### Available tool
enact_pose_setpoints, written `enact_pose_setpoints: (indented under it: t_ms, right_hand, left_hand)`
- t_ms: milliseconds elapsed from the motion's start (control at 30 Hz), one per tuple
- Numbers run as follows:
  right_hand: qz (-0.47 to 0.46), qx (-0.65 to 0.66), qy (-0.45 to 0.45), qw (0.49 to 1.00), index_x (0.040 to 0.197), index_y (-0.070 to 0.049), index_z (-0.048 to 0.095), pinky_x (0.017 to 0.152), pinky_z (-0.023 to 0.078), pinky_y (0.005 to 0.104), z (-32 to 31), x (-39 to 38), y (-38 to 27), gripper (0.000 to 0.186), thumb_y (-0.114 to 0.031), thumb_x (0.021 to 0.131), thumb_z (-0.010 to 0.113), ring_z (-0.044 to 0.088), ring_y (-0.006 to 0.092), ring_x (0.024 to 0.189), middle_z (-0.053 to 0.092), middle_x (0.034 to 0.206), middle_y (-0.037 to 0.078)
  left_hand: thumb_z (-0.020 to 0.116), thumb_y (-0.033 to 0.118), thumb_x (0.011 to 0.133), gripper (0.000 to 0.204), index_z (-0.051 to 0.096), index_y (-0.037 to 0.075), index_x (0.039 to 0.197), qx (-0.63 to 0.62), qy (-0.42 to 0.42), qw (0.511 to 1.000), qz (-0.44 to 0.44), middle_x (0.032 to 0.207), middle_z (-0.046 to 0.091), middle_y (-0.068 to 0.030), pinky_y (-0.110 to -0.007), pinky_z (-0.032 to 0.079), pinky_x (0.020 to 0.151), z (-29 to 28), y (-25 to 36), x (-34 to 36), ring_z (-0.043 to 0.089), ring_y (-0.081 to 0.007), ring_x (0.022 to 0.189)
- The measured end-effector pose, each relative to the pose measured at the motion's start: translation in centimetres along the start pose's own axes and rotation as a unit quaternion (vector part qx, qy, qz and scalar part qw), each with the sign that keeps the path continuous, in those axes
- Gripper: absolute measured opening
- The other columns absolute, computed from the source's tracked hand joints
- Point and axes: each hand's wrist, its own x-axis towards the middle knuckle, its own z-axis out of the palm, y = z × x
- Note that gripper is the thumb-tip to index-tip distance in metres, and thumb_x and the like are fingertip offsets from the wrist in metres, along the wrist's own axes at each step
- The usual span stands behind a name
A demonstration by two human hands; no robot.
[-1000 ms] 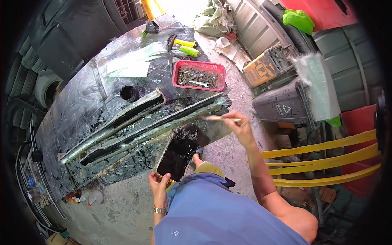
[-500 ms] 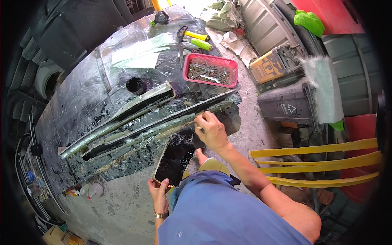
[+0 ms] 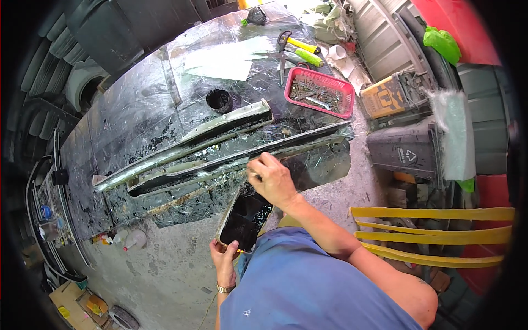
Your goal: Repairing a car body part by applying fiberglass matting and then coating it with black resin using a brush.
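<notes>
My left hand (image 3: pixel 224 258) grips the near end of an open black box-like container (image 3: pixel 243 223), thumb over its rim. Glossy black stuff coats its inside. My right hand (image 3: pixel 271 179) is closed above the container's far end, beside a long black moulded piece (image 3: pixel 220 165) on the table. Its fingers are pinched, but what they hold is hidden under the hand. Behind that piece lies a second long piece (image 3: pixel 192 142), pale-edged with a dark hollow.
The black-stained table (image 3: pixel 132 126) bears a black pot (image 3: pixel 220 102), white fibre sheets (image 3: pixel 223 60), scissors (image 3: pixel 282 52), a yellow-handled tool (image 3: pixel 303 45) and a pink basket (image 3: pixel 347 104) of bolts. Yellow strips (image 3: pixel 434 236) stand to my right; a grey bin (image 3: pixel 401 148) is beyond.
My right hand has moved left and nearer the container's far end, away from the long piece's edge. My left hand still holds the container. The whole view has shifted.
</notes>
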Motion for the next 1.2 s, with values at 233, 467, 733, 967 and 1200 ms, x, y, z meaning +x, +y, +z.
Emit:
enact_pose_setpoints:
  t_ms: [233,467,733,967,1200]
  right_hand:
    - [-0.024,0.121,-0.022,0.992,0.09,-0.005,0.064,0.063,0.049,0.0346,-3.9,0.5,-4.2,0.014,-0.005,0.076,0.066,0.059,0.0258,0.071,0.057,0.08,0.01]
    - [0.071,0.21,-0.149,0.964,0.091,0.0,0.065,0.061,0.047,0.0293,-10.6,-3.8,-0.2,0.014,0.0,0.077,0.067,0.059,0.0189,0.07,0.059,0.079,0.01]
    - [0.133,0.174,-0.155,0.963,0.088,-0.001,0.063,0.068,0.05,0.0293,-11.0,-7.6,5.2,0.01,-0.008,0.081,0.066,0.062,0.0183,0.075,0.061,0.081,0.009]
    - [0.272,0.317,0.018,0.908,0.094,-0.002,0.066,0.056,0.039,0.0188,-21.0,-6.0,10.9,0.01,-0.007,0.088,0.061,0.051,0.0016,0.065,0.059,0.074,-0.005]
    - [0.194,0.092,0.056,0.975,0.092,-0.001,0.065,0.051,0.04,0.0232,-20.5,-1.5,18.1,0.012,-0.011,0.086,0.063,0.052,0.0051,0.058,0.059,0.068,0.0]
  left_hand:
    - [0.076,0.012,0.077,0.059,0.038,0.004,0.122,-0.026,0.014,1.0,-0.008,0.109,0.055,-0.0065,-0.029,0.05,0.075,-0.7,0.5,0.0,0.056,-0.0138,0.094]
    - [0.082,0.018,0.071,0.066,0.04,0.0,0.118,-0.003,-0.024,0.999,0.048,0.098,0.052,-0.0042,-0.026,0.047,0.073,1.9,0.2,0.9,0.051,-0.0109,0.086]
    - [0.076,0.011,0.077,0.058,0.038,0.004,0.12,-0.022,-0.086,0.996,0.018,0.099,0.053,-0.0025,-0.028,0.051,0.075,7.4,1.0,-1.2,0.055,-0.0117,0.089]
    - [0.074,0.019,0.078,0.054,0.039,0.006,0.116,0.01,-0.096,0.995,0.015,0.101,0.052,-0.0026,-0.03,0.053,0.069,10.1,-0.2,0.2,0.055,-0.0113,0.087]
    - [0.074,0.023,0.077,0.056,0.04,0.006,0.118,0.03,-0.091,0.994,0.042,0.104,0.055,-0.0034,-0.031,0.054,0.069,10.3,-0.3,0.5,0.056,-0.0116,0.089]
